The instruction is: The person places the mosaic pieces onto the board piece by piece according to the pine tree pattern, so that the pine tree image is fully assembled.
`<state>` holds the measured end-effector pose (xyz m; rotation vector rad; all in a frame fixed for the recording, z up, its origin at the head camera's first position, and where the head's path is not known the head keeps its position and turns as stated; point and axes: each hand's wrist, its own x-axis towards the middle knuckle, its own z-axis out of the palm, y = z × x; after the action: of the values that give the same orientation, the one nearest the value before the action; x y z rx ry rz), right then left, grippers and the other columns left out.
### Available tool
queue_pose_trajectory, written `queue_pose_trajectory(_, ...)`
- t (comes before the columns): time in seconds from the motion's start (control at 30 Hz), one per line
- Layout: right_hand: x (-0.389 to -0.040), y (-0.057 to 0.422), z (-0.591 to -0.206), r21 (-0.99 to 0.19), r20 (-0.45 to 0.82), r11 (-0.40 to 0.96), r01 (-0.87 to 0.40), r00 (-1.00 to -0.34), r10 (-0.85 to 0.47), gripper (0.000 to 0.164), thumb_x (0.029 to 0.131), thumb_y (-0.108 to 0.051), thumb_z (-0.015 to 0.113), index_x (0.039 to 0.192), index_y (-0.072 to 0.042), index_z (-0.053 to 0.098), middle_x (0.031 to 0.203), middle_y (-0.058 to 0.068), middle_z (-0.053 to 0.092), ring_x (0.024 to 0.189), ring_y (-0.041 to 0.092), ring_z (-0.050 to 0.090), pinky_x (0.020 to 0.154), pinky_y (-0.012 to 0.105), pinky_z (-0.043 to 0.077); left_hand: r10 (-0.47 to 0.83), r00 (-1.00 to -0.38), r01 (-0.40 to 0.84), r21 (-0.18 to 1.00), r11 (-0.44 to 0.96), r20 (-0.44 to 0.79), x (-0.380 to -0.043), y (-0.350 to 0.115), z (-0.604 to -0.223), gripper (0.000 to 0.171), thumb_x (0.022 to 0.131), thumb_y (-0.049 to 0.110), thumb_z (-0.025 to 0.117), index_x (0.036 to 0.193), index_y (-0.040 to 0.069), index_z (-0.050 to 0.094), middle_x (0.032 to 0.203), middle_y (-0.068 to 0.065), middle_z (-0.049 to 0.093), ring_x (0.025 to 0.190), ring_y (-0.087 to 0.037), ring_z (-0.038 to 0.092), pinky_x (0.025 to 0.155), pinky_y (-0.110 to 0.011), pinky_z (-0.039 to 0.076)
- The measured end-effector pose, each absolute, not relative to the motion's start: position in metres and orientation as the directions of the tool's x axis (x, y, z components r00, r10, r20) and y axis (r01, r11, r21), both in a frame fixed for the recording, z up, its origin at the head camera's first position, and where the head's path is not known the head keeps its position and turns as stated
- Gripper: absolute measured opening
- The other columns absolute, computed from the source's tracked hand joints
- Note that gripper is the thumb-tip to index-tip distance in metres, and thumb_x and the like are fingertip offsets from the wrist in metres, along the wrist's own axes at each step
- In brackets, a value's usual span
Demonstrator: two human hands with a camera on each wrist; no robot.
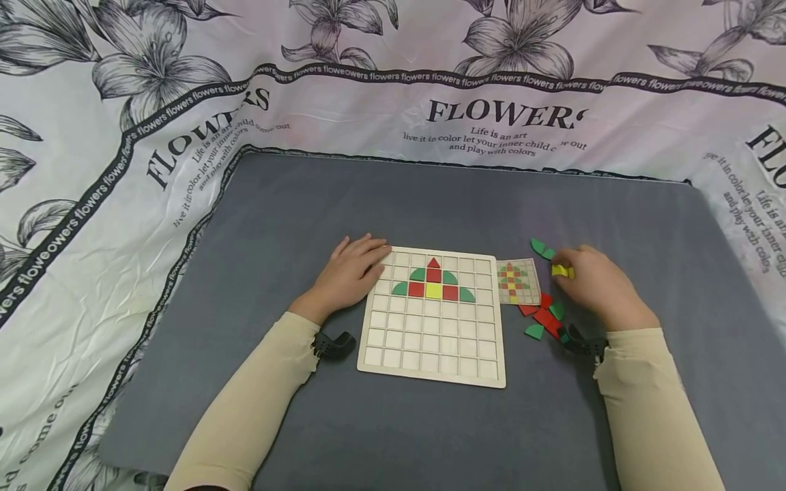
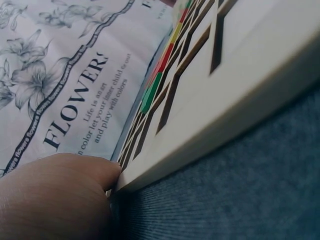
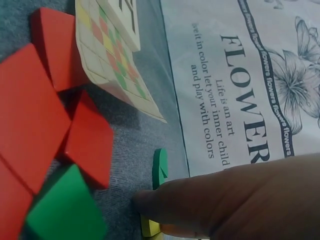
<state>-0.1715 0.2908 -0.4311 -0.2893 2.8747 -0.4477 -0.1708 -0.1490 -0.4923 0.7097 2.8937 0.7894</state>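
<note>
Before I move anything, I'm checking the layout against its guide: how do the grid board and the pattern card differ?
The grid board is much larger than the pattern card. The board is thick and flat, while the card is thin and lifts at one edge. Coloured pieces fill only part of the board's upper rows; the card's printed design runs farther down. Both show red, yellow and green on a grid.

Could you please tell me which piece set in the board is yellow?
It is the yellow square in the middle of the lowest filled row, between two red squares; all the other pieces on the board are red or green.
</note>
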Motion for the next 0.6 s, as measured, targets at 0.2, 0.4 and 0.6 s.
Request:
queue_pose_trajectory(0.2,-0.158,0.291,-0.435,-0.313,-0.140,0.934,-0.170,-0.965,-0.222,0.031,0.097,-0.010,0.069,0.124,0.007,0.070,0.120,0.032,0.057,0.104,0.048,0.058,0.085,0.067,0.052,0.452,-0.889,0.426,0.481,0.766,0.067,-0.172,-0.148,-0.494,0.047,0.114,0.032,0.046,0.159,0.019,0.050,0.166,-0.003,0.043,0.160,-0.025,0.025,0.133,-0.051,0.005)
queue_pose_trajectory(0.4,-0.149,0.285,-0.434,-0.338,-0.131,0.918,-0.208,-0.955,-0.265,0.033,0.099,-0.016,0.070,0.123,0.007,0.071,0.120,0.029,0.064,0.105,0.043,0.062,0.087,0.064,0.055,0.447,-0.891,0.424,0.483,0.766,0.072,-0.172,-0.148,-0.493,0.047,0.114,0.032,0.047,0.158,0.018,0.051,0.165,-0.004,0.044,0.160,-0.026,0.026,0.132,-0.052,0.005)
queue_pose_trajectory(0.6,-0.142,0.277,-0.430,-0.346,-0.162,0.902,-0.259,-0.930,-0.329,0.034,0.096,-0.018,0.074,0.117,0.009,0.074,0.112,0.026,0.070,0.099,0.039,0.065,0.083,0.058,0.058,0.439,-0.895,0.417,0.486,0.768,0.074,-0.171,-0.148,-0.494,0.047,0.114,0.032,0.047,0.158,0.019,0.051,0.165,-0.003,0.044,0.160,-0.026,0.026,0.132,-0.052,0.005)
